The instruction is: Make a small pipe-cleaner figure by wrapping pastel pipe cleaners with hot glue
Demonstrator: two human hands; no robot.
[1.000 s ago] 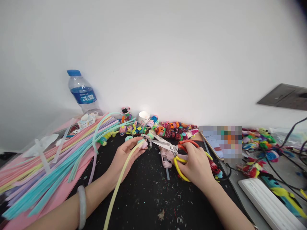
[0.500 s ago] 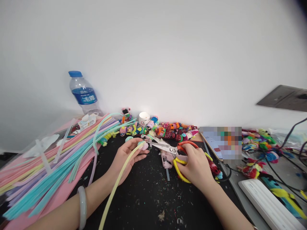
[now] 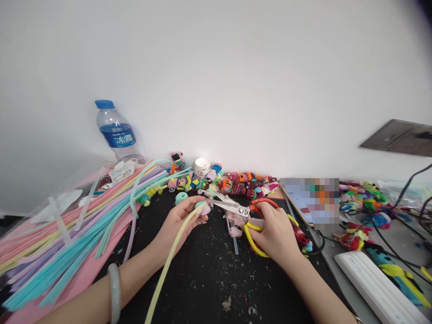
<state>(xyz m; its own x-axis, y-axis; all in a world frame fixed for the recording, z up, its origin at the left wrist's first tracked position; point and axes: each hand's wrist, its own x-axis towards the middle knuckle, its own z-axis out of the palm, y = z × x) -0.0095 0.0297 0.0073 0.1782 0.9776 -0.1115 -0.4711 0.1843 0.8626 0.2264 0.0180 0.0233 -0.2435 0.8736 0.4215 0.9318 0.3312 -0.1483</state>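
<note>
My left hand (image 3: 184,222) pinches a small coiled pipe-cleaner piece (image 3: 203,208) in lilac and mint. From it a long pale yellow pipe cleaner (image 3: 168,265) hangs down toward the front. My right hand (image 3: 275,231) has its fingers in the red and yellow handles of a pair of scissors (image 3: 232,207). Their blades are spread and point left, with the tips close to the coiled piece. Beneath the scissors lies a pink glue gun (image 3: 234,226). A mint coil (image 3: 181,197) rests on the black mat just behind my left hand.
Bundles of pastel pipe cleaners (image 3: 84,243) cover the left side, near a water bottle (image 3: 116,132). Several colourful pipe-cleaner figures (image 3: 239,184) line the wall beside a white cup (image 3: 202,167). To the right are a phone (image 3: 302,202), cables and a white power strip (image 3: 374,288).
My left hand has turned the coiled piece slightly and lowered it a little away from the blades. The yellow pipe cleaner has swung right. The scissors stay almost still.
</note>
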